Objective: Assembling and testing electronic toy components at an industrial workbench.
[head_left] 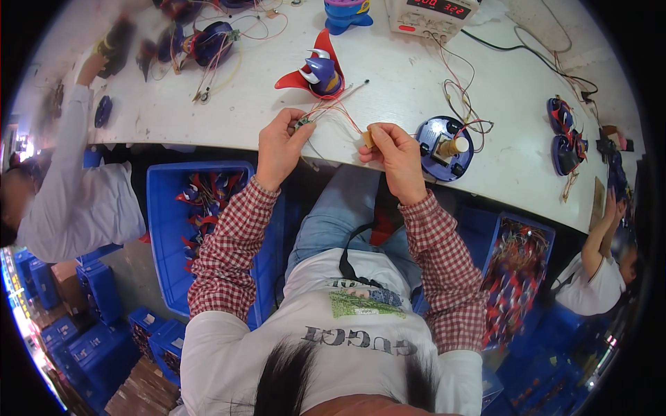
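Note:
My left hand (279,147) is closed in a pinch on a small green circuit board (303,123). My right hand (397,157) pinches a small flat yellowish piece (368,139). Thin red and pale wires (338,106) run from near both hands toward a purple toy part (324,75) with white horns and red wing-like pieces, lying on the white table (243,114) beyond them. A round dark-blue fixture (428,135) with a pale knob (458,145) sits just right of my right hand.
A power supply (431,15) with a lit display stands at the back, wires trailing toward the fixture. More toy parts (215,43) lie far left and right (563,135). Blue bins (163,229) of parts flank my legs. A person (80,208) works at left, another (595,281) at right.

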`<state>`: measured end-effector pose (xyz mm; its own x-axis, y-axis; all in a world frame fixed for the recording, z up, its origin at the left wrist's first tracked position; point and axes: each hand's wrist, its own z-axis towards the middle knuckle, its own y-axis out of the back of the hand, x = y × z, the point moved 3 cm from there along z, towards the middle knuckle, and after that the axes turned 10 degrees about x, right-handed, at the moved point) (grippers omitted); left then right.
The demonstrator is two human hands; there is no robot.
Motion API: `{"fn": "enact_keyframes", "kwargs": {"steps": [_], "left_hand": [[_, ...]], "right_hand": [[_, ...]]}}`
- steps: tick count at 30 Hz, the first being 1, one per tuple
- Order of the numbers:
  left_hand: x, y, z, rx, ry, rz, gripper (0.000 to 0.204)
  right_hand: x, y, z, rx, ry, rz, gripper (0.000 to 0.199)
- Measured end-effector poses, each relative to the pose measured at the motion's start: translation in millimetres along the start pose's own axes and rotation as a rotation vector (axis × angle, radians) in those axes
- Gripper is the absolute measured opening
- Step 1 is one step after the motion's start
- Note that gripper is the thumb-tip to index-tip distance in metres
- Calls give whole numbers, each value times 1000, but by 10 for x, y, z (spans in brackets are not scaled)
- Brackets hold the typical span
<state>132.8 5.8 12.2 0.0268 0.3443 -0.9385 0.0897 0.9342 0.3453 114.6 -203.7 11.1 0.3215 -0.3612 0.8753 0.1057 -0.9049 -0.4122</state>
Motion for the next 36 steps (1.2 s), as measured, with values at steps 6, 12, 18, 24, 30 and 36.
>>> {"fn": "enact_keyframes", "kwargs": {"steps": [6, 12, 18, 24, 30, 36], "left_hand": [[10, 0, 19, 26, 23, -90, 18], [-27, 25, 31, 97, 57, 0, 18], [-126, 5, 36, 114, -33, 166, 16], [12, 23, 104, 114, 55, 20, 15], [9, 21, 116, 138, 150, -199, 14], [-91, 12, 96, 156, 202, -364, 17]], "right_hand": [[69, -48, -35, -7, 1, -146, 23], [162, -27, -28, -19, 27, -345, 21], [133, 15, -31, -35, 37, -292, 19], [73, 46, 8, -21, 49, -251, 18], [97, 41, -12, -25, 31, -226, 18], [143, 57, -21, -39, 58, -311, 20]]}}
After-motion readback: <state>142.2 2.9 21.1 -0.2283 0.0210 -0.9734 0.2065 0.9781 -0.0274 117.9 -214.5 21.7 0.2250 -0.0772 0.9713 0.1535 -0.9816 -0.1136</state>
